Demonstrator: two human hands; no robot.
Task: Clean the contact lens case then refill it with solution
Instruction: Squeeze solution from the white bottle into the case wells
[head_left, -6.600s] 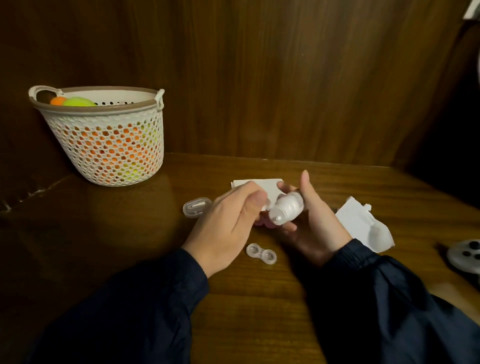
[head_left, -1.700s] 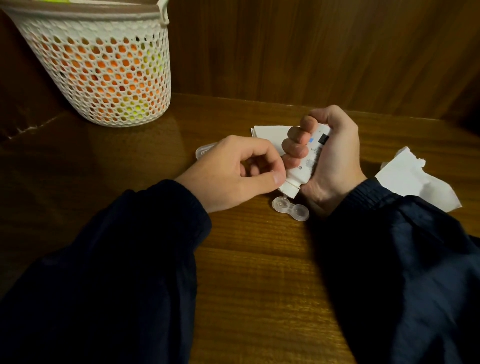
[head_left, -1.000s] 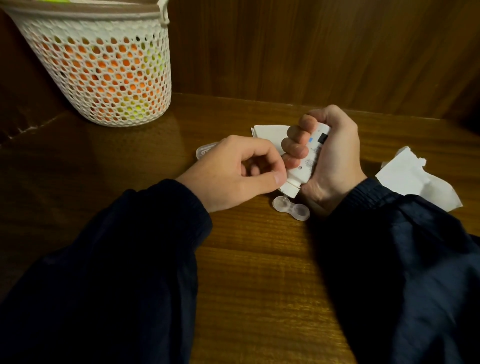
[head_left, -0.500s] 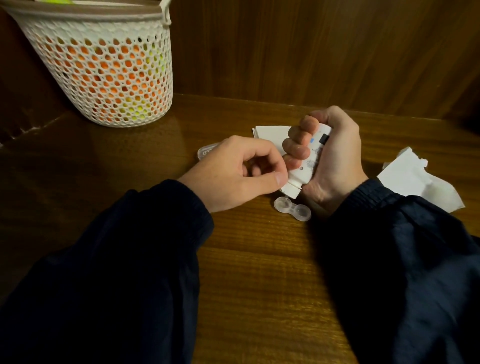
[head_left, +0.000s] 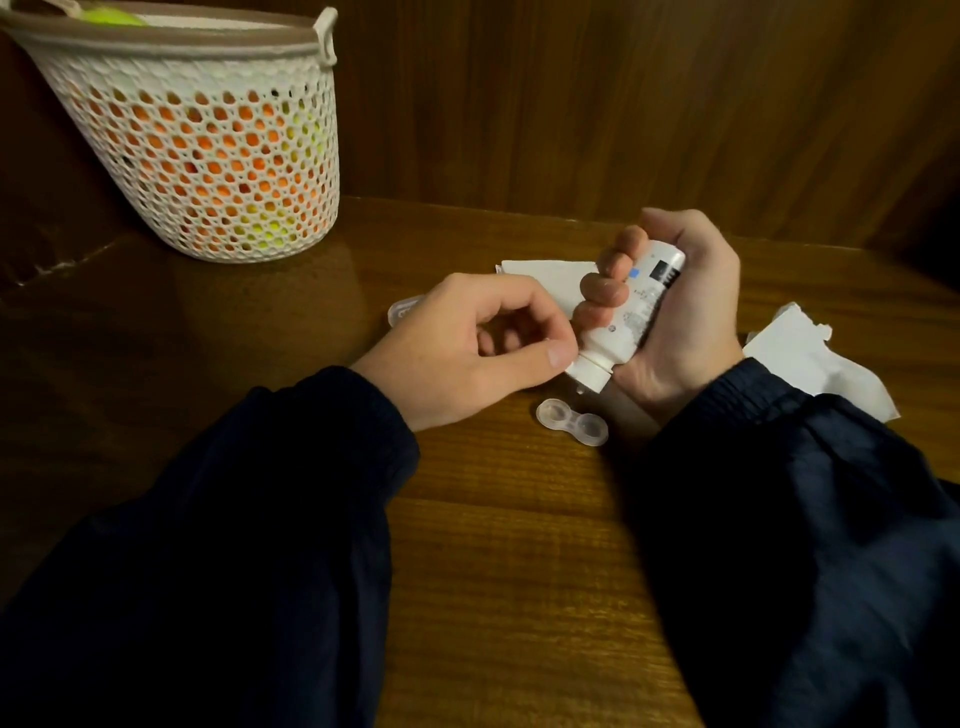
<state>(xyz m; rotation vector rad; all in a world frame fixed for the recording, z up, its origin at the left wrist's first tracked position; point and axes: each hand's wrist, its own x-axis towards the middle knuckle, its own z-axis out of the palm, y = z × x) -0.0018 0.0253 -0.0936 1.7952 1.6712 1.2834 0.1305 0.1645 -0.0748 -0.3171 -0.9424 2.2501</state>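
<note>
- Solution bottle (head_left: 631, 317) is gripped inverted in right hand (head_left: 675, 317), nozzle above open lens case (head_left: 572, 422) on table (head_left: 493, 519).
- Left hand (head_left: 467, 348) is curled (contents indiscernible).
- Refilling judged under way; capping outstanding.

The right hand (head_left: 680, 312) grips the solution bottle (head_left: 626, 317) nozzle-down just above the open lens case (head_left: 572, 421).

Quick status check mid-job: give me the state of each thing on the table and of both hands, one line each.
solution bottle: tipped nozzle-down above the case, in the right hand's grip
contact lens case: flat on the table, both wells uncapped
right hand: wrapped round the bottle
left hand: fingers curled, thumb tip at the bottle's neck
folded tissue: lying flat
crumpled tissue: lying loose
mesh basket: upright, holding orange and yellow balls
</note>
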